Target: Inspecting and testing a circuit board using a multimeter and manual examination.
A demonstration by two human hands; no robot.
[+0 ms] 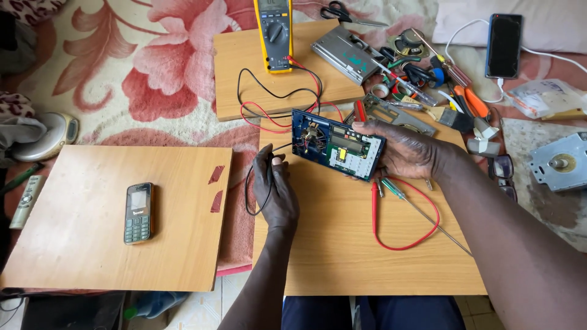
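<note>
My right hand (pixel 406 150) grips a blue circuit board (pixel 336 145) by its right end and holds it tilted above a wooden board (pixel 342 244). My left hand (pixel 275 186) pinches a black test probe whose tip points at the board's left part, and the black lead (pixel 251 195) loops below the hand. A yellow multimeter (pixel 273 33) lies further back on another wooden board (pixel 244 67), with black and red wires running from it. The red test lead (pixel 403 244) curls loose on the wood under my right forearm.
A dark keypad phone (pixel 139 212) rests on a third wooden board (pixel 92 244) at the left. Screwdrivers, pliers, scissors (pixel 342 13), tape and a grey metal case (pixel 345 54) crowd the back right. A smartphone (pixel 504 44) charges beyond them. A small motor (pixel 559 162) sits far right.
</note>
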